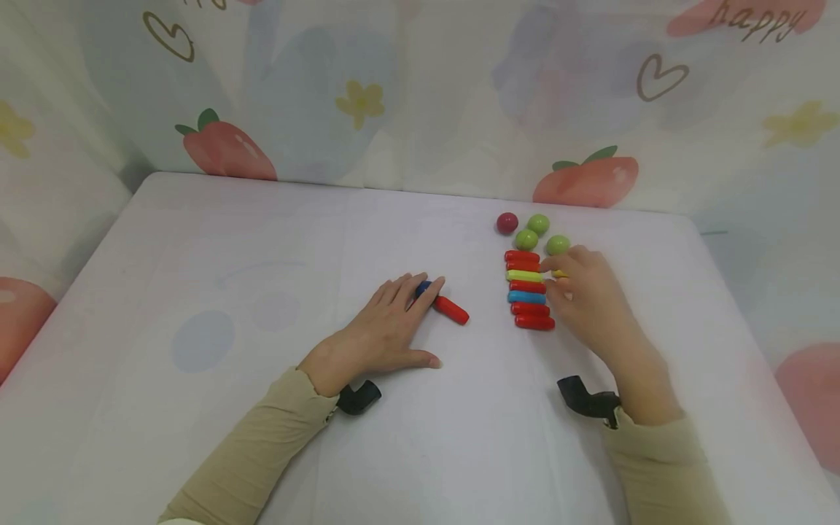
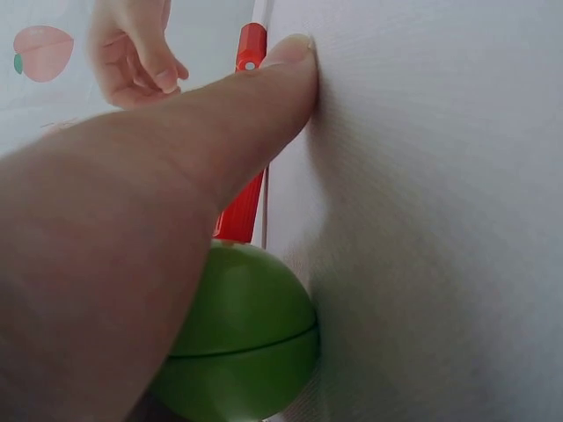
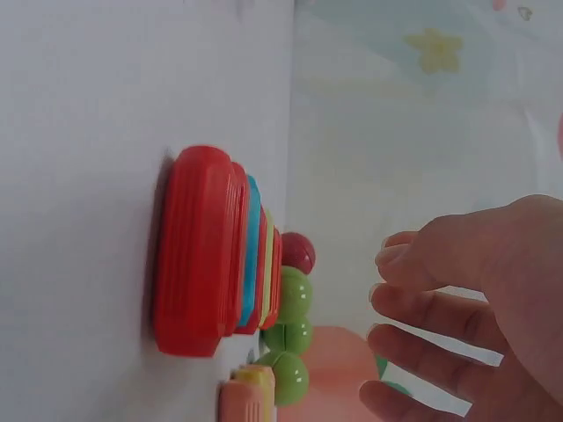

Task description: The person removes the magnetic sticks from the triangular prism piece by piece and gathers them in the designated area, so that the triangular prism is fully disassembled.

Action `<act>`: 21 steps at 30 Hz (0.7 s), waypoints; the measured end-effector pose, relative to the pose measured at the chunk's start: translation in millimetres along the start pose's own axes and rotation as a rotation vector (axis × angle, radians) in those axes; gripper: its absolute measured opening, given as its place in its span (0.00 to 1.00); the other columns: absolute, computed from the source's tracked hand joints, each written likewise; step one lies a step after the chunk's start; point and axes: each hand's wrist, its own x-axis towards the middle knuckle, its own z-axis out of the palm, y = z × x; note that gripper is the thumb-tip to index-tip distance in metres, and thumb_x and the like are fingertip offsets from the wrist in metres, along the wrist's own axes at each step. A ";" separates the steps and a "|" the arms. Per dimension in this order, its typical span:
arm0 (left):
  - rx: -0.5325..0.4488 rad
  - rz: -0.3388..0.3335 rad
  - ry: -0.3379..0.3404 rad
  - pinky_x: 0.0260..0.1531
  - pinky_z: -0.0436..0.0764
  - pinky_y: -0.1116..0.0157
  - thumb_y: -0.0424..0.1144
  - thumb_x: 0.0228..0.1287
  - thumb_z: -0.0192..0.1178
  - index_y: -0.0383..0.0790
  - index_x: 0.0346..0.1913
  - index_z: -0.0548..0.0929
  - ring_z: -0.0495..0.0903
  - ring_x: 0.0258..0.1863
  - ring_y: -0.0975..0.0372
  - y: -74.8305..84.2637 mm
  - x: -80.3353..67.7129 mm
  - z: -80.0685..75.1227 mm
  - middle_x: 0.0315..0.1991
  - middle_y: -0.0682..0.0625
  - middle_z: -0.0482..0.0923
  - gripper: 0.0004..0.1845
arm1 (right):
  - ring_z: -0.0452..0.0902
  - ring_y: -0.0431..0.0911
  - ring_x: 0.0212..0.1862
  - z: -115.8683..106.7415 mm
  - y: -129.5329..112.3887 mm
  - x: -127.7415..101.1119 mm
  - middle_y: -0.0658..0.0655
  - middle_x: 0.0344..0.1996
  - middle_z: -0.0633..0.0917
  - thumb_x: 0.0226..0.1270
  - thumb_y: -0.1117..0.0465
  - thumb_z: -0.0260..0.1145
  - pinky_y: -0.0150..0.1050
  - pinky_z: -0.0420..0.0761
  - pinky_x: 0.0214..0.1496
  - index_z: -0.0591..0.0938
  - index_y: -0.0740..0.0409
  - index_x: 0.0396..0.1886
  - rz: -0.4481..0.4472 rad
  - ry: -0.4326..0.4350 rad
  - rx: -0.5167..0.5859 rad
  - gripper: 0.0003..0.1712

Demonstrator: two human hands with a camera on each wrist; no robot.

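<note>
My left hand [image 1: 383,332] lies palm down with fingers extended and thumb out to the side. Its fingers are over a dark blue rounded piece [image 1: 423,289], and a short red bar [image 1: 451,310] lies beside the fingertips. In the left wrist view a green ball [image 2: 246,334] shows beneath that hand; the head view hides it. My right hand [image 1: 587,302] hovers by the right side of a row of short bars [image 1: 527,297], coloured red, yellow-green and blue. Its fingers are loosely bent with nothing between them in the right wrist view. A yellow bar [image 1: 560,274] is partly hidden behind it.
Beyond the row sit a dark red ball [image 1: 507,223] and several green balls [image 1: 539,224]. In the right wrist view an orange-looking bar [image 3: 241,403] lies by the yellow one. A patterned curtain [image 1: 420,102] rises behind the white table [image 1: 197,248].
</note>
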 end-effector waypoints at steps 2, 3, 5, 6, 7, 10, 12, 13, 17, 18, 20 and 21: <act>0.003 -0.003 -0.001 0.77 0.50 0.49 0.71 0.55 0.62 0.49 0.81 0.38 0.48 0.78 0.47 0.0 0.2 0.1 0.79 0.43 0.44 0.62 | 0.73 0.59 0.50 3.0 -4.8 -0.2 0.65 0.47 0.79 0.61 0.71 0.69 0.58 0.83 0.45 0.81 0.63 0.48 -0.053 0.013 -0.006 0.15; 0.003 -0.005 -0.003 0.77 0.50 0.50 0.71 0.55 0.62 0.49 0.81 0.38 0.48 0.79 0.47 0.0 0.2 0.0 0.79 0.43 0.44 0.62 | 0.73 0.58 0.49 5.1 -7.1 -0.2 0.64 0.46 0.79 0.60 0.71 0.69 0.56 0.83 0.45 0.81 0.63 0.46 -0.077 0.018 -0.009 0.14; 0.003 -0.007 -0.007 0.77 0.50 0.50 0.71 0.55 0.62 0.50 0.81 0.38 0.48 0.79 0.47 0.3 0.3 -0.5 0.79 0.43 0.44 0.62 | 0.73 0.57 0.48 10.1 -10.8 -0.1 0.62 0.43 0.80 0.59 0.72 0.69 0.54 0.82 0.46 0.82 0.63 0.44 -0.135 0.031 -0.014 0.13; 0.004 -0.009 -0.010 0.77 0.50 0.50 0.71 0.55 0.62 0.50 0.81 0.38 0.48 0.79 0.47 0.4 0.3 -0.9 0.79 0.43 0.44 0.62 | 0.73 0.56 0.48 12.9 -12.5 0.2 0.62 0.42 0.80 0.58 0.72 0.70 0.53 0.82 0.47 0.82 0.63 0.43 -0.167 0.039 -0.012 0.13; 0.004 -0.010 -0.011 0.77 0.50 0.50 0.71 0.55 0.63 0.50 0.81 0.38 0.48 0.79 0.47 0.7 0.2 -1.1 0.79 0.43 0.44 0.62 | 0.74 0.56 0.48 15.8 -14.3 0.3 0.62 0.41 0.81 0.58 0.73 0.70 0.53 0.81 0.48 0.82 0.64 0.42 -0.198 0.046 -0.006 0.12; 0.011 -0.012 -0.008 0.77 0.51 0.50 0.71 0.55 0.63 0.50 0.81 0.38 0.48 0.78 0.47 1.3 0.4 -1.6 0.79 0.43 0.45 0.62 | 0.75 0.54 0.47 23.9 -21.1 0.8 0.60 0.41 0.82 0.56 0.72 0.72 0.51 0.82 0.48 0.83 0.63 0.41 -0.267 0.049 0.002 0.13; 0.020 -0.013 -0.007 0.77 0.51 0.50 0.71 0.55 0.62 0.50 0.81 0.38 0.48 0.78 0.47 1.4 0.6 -1.8 0.79 0.43 0.45 0.62 | 0.76 0.52 0.46 28.8 -26.6 0.8 0.59 0.41 0.83 0.56 0.71 0.73 0.49 0.83 0.48 0.83 0.62 0.42 -0.294 0.032 0.005 0.13; 0.025 -0.012 -0.006 0.77 0.51 0.50 0.72 0.55 0.62 0.50 0.81 0.38 0.49 0.78 0.47 1.3 0.6 -1.8 0.79 0.43 0.45 0.62 | 0.77 0.52 0.46 31.3 -29.4 0.7 0.59 0.41 0.83 0.57 0.70 0.73 0.49 0.84 0.48 0.83 0.62 0.42 -0.300 0.018 0.005 0.13; 0.035 -0.002 -0.003 0.77 0.52 0.49 0.72 0.55 0.62 0.49 0.81 0.38 0.49 0.78 0.46 1.0 0.3 -1.7 0.79 0.42 0.46 0.62 | 0.79 0.51 0.48 41.5 -40.5 -1.1 0.57 0.42 0.84 0.58 0.68 0.73 0.47 0.85 0.52 0.84 0.61 0.45 -0.311 -0.061 0.023 0.14; 0.036 0.000 -0.002 0.77 0.52 0.49 0.72 0.55 0.62 0.49 0.81 0.39 0.49 0.78 0.46 0.9 0.1 -1.7 0.79 0.42 0.46 0.62 | 0.79 0.51 0.48 44.1 -43.1 -1.3 0.57 0.43 0.84 0.58 0.68 0.73 0.47 0.84 0.53 0.84 0.61 0.46 -0.312 -0.080 0.031 0.15; 0.031 0.003 0.000 0.77 0.52 0.49 0.71 0.55 0.62 0.49 0.81 0.39 0.49 0.78 0.46 1.0 -0.1 -1.8 0.79 0.42 0.46 0.61 | 0.80 0.51 0.50 49.0 -47.6 -2.0 0.57 0.44 0.84 0.59 0.67 0.73 0.47 0.84 0.54 0.83 0.62 0.47 -0.315 -0.118 0.041 0.16; 0.026 0.004 0.004 0.77 0.52 0.49 0.71 0.55 0.62 0.49 0.81 0.40 0.49 0.78 0.46 1.0 -0.3 -1.8 0.79 0.42 0.46 0.61 | 0.80 0.51 0.50 51.2 -49.7 -2.2 0.57 0.44 0.84 0.59 0.67 0.73 0.47 0.84 0.55 0.83 0.62 0.48 -0.311 -0.136 0.044 0.17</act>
